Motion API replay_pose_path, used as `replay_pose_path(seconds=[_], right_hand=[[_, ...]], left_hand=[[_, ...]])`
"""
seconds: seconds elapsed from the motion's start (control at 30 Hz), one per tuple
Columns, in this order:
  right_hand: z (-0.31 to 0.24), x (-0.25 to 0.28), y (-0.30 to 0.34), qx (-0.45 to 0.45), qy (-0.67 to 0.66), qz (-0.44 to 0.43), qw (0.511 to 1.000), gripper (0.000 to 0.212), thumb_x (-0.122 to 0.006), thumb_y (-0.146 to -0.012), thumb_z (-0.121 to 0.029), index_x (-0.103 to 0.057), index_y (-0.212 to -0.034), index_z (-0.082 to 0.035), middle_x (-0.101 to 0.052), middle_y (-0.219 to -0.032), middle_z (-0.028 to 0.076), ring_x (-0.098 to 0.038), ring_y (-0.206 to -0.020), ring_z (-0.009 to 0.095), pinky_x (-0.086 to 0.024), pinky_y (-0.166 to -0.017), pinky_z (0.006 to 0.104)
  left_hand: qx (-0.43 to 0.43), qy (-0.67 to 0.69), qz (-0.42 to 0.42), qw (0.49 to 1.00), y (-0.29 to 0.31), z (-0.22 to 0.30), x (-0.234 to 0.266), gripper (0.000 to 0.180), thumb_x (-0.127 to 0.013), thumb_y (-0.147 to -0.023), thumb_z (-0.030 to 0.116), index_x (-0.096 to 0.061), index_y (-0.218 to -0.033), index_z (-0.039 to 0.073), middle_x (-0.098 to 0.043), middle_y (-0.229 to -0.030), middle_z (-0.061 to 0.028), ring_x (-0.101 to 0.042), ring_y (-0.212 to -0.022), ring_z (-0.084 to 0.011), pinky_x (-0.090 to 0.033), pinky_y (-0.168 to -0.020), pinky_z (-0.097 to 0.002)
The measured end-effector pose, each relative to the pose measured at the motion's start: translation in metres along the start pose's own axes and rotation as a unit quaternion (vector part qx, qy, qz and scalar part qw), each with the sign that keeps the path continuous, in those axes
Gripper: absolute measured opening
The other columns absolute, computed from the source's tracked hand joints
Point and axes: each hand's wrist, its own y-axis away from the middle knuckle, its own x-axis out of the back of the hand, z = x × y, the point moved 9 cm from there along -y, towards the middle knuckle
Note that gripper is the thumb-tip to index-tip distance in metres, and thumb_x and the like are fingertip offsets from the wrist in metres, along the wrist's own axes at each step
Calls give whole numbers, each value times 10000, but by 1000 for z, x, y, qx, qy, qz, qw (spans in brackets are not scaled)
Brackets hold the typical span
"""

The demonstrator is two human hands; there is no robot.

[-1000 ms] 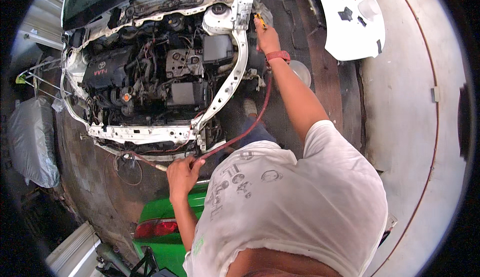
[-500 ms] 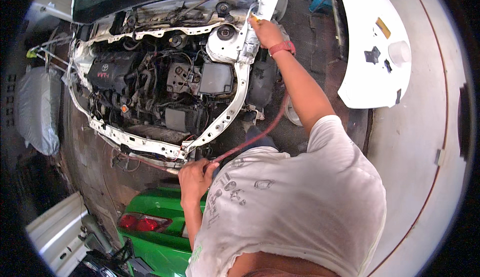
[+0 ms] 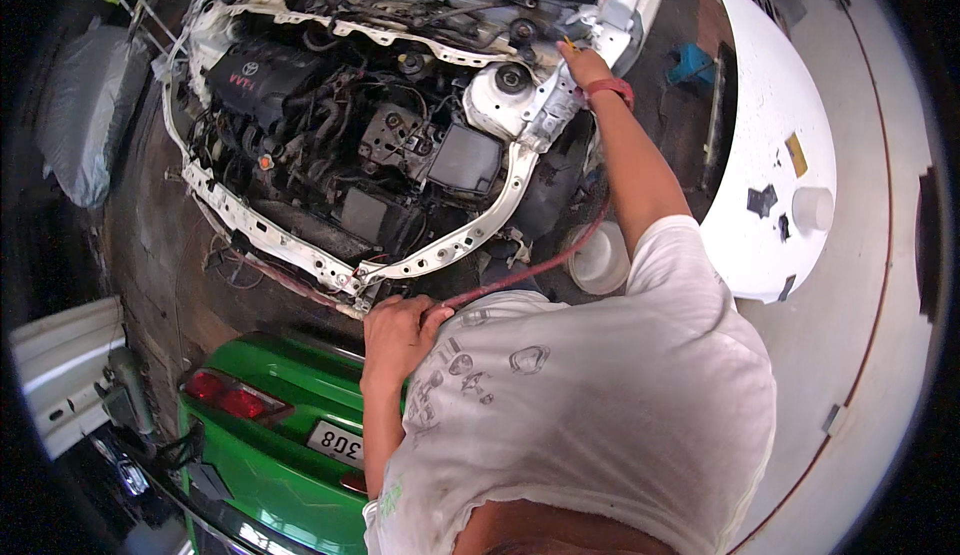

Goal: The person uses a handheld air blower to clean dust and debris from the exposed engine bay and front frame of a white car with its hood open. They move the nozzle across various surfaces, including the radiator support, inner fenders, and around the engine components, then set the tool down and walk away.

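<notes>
My left hand [image 3: 398,337] is closed round a red hose [image 3: 520,275] close to my body, by the front corner of a white car frame [image 3: 460,250]. From there the hose runs right and up, then passes out of sight behind my right forearm. My right hand [image 3: 587,65], with a red band at its wrist, reaches to the far right side of the open engine bay. Its fingers are closed round a small tool with a yellow part [image 3: 571,46]; its kind is mostly hidden. Beside that hand is a white strut tower [image 3: 497,100]. The dark engine [image 3: 262,80] lies further left.
A white body panel [image 3: 770,145] stands at the right, carrying a white cup-like container [image 3: 812,210]. A white bucket [image 3: 598,260] is under my right arm. The green rear of a car [image 3: 290,465] is close at the lower left. A covered grey bundle [image 3: 92,120] lies far left.
The view has shifted, so the car frame appears lower and further right. My right hand still holds the small tool by the frame's far right side, and my left hand keeps the hose.
</notes>
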Motion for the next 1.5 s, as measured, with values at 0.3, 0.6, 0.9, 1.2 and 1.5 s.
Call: replay_pose_path(seconds=[0.3, 0.6, 0.9, 1.2, 1.5], right_hand=[[-38, -38, 21, 56, -27, -43, 997, 879, -566, -971, -769, -732, -946, 94, -730, -847, 254, -730, -719, 393, -577, -658, 486], [-89, -43, 65, 167, -60, -11, 984, 853, -506, -1012, -749, -725, -877, 64, -716, -754, 248, -737, -665, 394, -573, -666, 486], [-114, -84, 2, 31, -212, -62, 975, 792, -556, -997, -756, -662, -1004, 29, -547, -618, 33, -552, -435, 170, -466, -437, 345], [-181, -131, -6, 74, -309, -160, 935, 749, -610, -972, -759, -659, -995, -11, -558, -681, 28, -554, -471, 178, -463, -454, 346], [-235, -168, 12, 84, -312, -186, 928, 728, -577, -1032, -667, -692, -999, 51, -577, -625, 64, -615, -452, 211, -484, -439, 379]], left_hand=[[48, 23, 0, 999, 21, -15, 7, 410, -786, -925, 501, -794, -870, 95, -583, -635, -132, -632, -665, -362, -475, -622, -491], [68, 2, 11, 998, 37, -19, 9, 422, -794, -915, 497, -791, -859, 79, -613, -652, -138, -648, -691, -364, -483, -636, -487], [109, -1, 47, 993, 55, -22, 14, 402, -810, -908, 462, -782, -854, 64, -621, -647, -128, -646, -692, -363, -487, -644, -482], [156, -3, 75, 985, 69, -17, 16, 386, -813, -902, 424, -748, -795, 60, -636, -626, -117, -642, -692, -364, -497, -662, -483], [181, -20, 76, 980, 75, -15, 15, 388, -798, -913, 438, -755, -824, 64, -657, -655, -126, -645, -708, -371, -499, -671, -485]])
